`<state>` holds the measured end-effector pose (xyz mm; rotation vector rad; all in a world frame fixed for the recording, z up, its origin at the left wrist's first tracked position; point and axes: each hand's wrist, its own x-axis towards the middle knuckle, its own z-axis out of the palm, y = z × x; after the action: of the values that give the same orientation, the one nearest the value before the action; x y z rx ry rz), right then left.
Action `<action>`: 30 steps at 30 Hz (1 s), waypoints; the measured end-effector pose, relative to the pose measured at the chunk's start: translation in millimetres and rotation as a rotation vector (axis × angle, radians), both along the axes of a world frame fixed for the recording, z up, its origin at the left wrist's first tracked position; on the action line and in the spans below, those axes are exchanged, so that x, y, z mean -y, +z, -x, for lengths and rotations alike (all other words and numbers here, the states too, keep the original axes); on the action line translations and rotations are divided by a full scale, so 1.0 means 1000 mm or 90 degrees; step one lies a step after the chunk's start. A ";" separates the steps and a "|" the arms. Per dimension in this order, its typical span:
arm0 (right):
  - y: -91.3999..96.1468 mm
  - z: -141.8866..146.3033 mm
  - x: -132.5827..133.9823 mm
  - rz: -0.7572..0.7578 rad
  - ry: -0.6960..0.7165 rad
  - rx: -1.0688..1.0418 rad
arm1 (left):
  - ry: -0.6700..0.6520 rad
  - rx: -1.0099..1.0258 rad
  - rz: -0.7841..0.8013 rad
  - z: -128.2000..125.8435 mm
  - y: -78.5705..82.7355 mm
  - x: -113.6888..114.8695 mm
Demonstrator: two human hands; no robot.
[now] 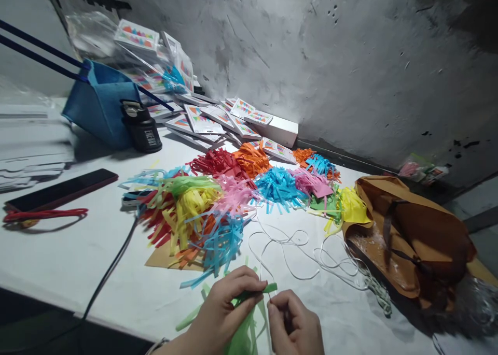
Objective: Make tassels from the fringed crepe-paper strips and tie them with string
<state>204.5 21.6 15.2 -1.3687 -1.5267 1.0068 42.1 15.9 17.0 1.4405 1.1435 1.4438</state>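
Note:
My left hand (223, 306) is closed round a green paper tassel (245, 329) at the bottom centre, pinching its folded top. Its fringe hangs down below my fingers. My right hand (293, 321) sits just to the right, fingers pinched together at the tassel's top, apparently on a thin white string (288, 251) that loops away over the white table (78, 251). Just beyond my hands lies a heap of fringed paper tassels (198, 210) in yellow, red, pink, blue and orange.
More tassels (280, 184) spread toward the wall. Packaged cards (233, 119) and a white box (278, 129) lie behind them. A blue bag (101, 103), black bottle (143, 129), dark phone (62, 189), red cord (42, 214), black cable (112, 264) are at left; a brown bag (412, 236) at right.

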 end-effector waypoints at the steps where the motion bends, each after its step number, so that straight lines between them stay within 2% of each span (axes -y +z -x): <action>1: 0.000 0.000 -0.001 0.034 0.008 -0.038 | -0.016 -0.012 -0.013 0.000 0.000 0.001; 4: 0.000 0.001 -0.001 0.133 0.012 -0.172 | -0.023 -0.033 -0.034 0.001 -0.003 0.002; 8: -0.001 0.004 0.001 0.207 0.062 -0.312 | -0.018 -0.064 -0.078 0.006 -0.009 0.004; 13: -0.004 0.001 0.000 0.246 0.122 -0.360 | -0.010 -0.102 -0.104 0.010 -0.011 0.004; 18: 0.000 0.004 -0.003 0.258 0.087 -0.346 | -0.035 -0.096 -0.136 0.011 -0.014 0.004; 22: 0.004 0.008 -0.002 0.254 0.048 -0.324 | -0.043 -0.048 -0.059 0.012 -0.008 0.005; 27: 0.005 0.006 -0.002 0.266 0.065 -0.320 | -0.038 -0.033 0.068 0.011 0.002 0.007; 30: 0.006 0.006 -0.001 0.282 0.084 -0.323 | -0.037 -0.068 0.072 0.008 0.001 0.009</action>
<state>198.4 23.0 20.8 -1.1753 -1.0568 1.7008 33.8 6.7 18.5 1.4737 1.2192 1.2544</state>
